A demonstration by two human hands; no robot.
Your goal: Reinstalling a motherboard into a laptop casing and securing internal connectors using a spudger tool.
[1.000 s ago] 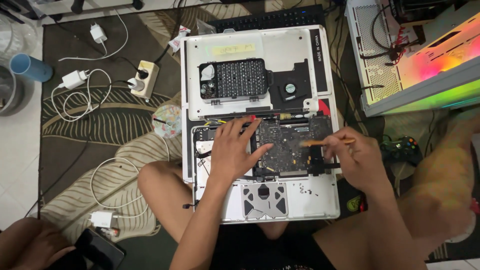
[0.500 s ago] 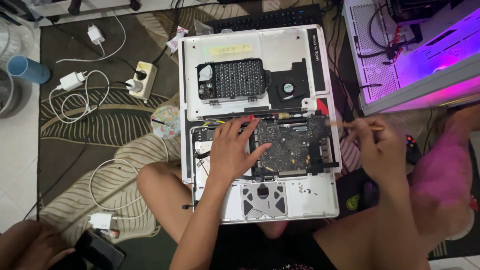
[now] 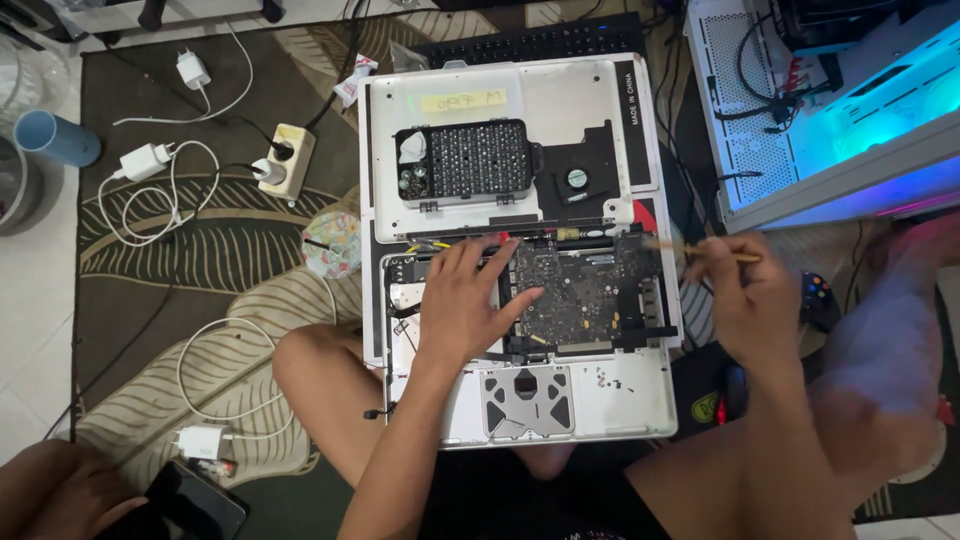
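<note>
An opened silver laptop point(image 3: 610, 400) lies on my lap with its dark logic board point(image 3: 580, 285) exposed. My left hand point(image 3: 465, 300) rests flat on the left part of the board, fingers spread. My right hand point(image 3: 750, 300) is off the laptop's right edge and pinches a thin wooden-coloured stick tool point(image 3: 715, 252) that points left toward the board's top right corner. Above the laptop lies its removed white bottom cover point(image 3: 560, 100), with a black screw tray point(image 3: 465, 160) and a small fan point(image 3: 577, 180) on it.
A lit white computer case point(image 3: 800, 110) stands at the right. Chargers with white cables point(image 3: 150, 180), a power strip point(image 3: 280, 160) and a blue cup point(image 3: 55, 138) lie on the leaf-pattern rug at left. A phone point(image 3: 195, 505) and another person's limb point(image 3: 50, 490) are at bottom left.
My right hand has drawn back from the board to beyond the laptop's right edge, carrying the stick tool. My left hand has stayed on the board. The case light changed colour.
</note>
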